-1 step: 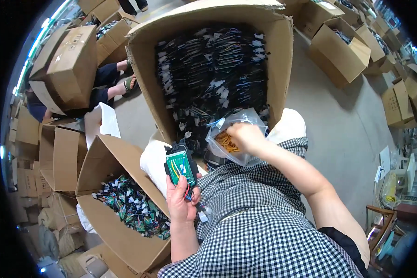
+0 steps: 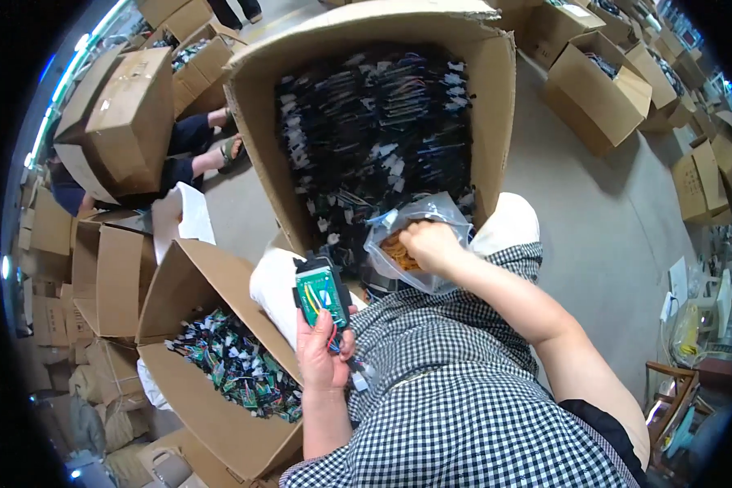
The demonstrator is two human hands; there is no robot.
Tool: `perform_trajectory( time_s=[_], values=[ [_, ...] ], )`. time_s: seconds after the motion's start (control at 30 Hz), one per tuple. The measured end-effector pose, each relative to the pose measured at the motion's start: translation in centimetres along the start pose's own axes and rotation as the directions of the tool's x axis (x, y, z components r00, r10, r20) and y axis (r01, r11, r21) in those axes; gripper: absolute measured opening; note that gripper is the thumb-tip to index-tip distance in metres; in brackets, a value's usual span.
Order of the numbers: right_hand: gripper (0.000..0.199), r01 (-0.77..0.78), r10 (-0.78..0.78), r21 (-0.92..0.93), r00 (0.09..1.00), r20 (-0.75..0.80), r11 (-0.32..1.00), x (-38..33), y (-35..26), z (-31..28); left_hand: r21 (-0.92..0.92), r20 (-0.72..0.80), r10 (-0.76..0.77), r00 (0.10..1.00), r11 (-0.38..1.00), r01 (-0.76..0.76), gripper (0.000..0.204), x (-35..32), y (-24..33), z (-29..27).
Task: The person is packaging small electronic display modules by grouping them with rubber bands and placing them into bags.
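Note:
My left hand (image 2: 325, 354) is closed around a green circuit board (image 2: 320, 294) set in a black plastic housing. Yellow, white, red and blue wires run over and below the board, and a white connector (image 2: 359, 381) dangles beside my wrist. Between my knees a clear plastic bag (image 2: 435, 281) holds orange-yellow rubber bands (image 2: 394, 248). Inside its mouth is my right hand (image 2: 431, 244), fingers drawn together among the bands; the fingertips are partly hidden, so what they pinch does not show.
In front of me a large carton (image 2: 492, 122) holds rows of black wired units (image 2: 374, 122). An open carton (image 2: 195, 407) at my left contains loose green boards (image 2: 240, 366). More cartons (image 2: 598, 89) stand around. Another person's foot (image 2: 232, 153) shows at the left, behind a tall carton (image 2: 130, 114).

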State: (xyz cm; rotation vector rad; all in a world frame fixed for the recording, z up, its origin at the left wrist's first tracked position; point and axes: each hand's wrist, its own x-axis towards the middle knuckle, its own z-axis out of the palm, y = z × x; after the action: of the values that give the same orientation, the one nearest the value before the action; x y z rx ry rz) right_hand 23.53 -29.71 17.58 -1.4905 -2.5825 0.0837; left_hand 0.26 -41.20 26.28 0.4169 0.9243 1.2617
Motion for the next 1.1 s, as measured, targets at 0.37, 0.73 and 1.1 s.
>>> perform_trajectory(
  time_s=[0.37,0.73,1.1],
  values=[
    [0.011,0.06,-0.073,-0.138,0.993,-0.091,0.989,-2.4,-2.2,-3.1,0.025,0.058,0.037,0.998,0.999,-0.039,0.028,-4.9,2.6,1.2],
    [0.017,0.074,0.062,0.865,0.991,-0.121,0.496,-4.6,-7.6,-14.8,0.012,0.249,-0.122,0.961,0.992,0.122,0.03,-5.3,1.7,4.1],
    [0.018,-0.165,-0.254,0.39,0.949,-0.189,-0.906,-6.7,-9.0,-14.6,-0.341,0.521,0.027,0.853,0.923,0.179,0.045,-7.2,2.2,3.6]
  ],
)
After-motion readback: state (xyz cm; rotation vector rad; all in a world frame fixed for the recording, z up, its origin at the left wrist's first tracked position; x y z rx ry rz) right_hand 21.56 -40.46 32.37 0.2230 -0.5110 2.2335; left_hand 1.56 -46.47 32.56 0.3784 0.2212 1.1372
